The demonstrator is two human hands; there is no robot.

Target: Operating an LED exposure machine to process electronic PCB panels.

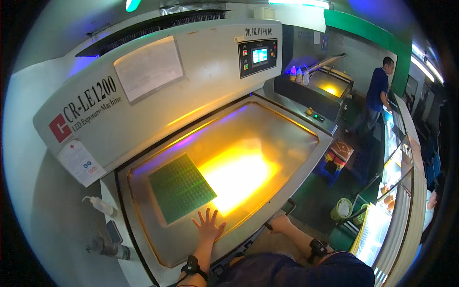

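My left hand (209, 228) lies with fingers spread on the clear sheet that covers the bed of a large grey exposure machine (210, 52). Just beyond its fingertips is a green patterned panel (181, 187), flat under the sheet toward the left. A bright yellow glow spreads over the bed to the right of the panel. At the bed's front edge, my right hand (281, 224) is closed around a dark bar handle (291, 205). Its fingers are partly hidden.
A squeeze bottle (101, 205), a phone (114, 232) and a clear bottle (112, 249) stand or lie along the left ledge. A control screen (260, 56) glows on the machine. Right: a stool (340, 150), a bin (342, 209), a lit table (373, 229) and another person (377, 91) standing.
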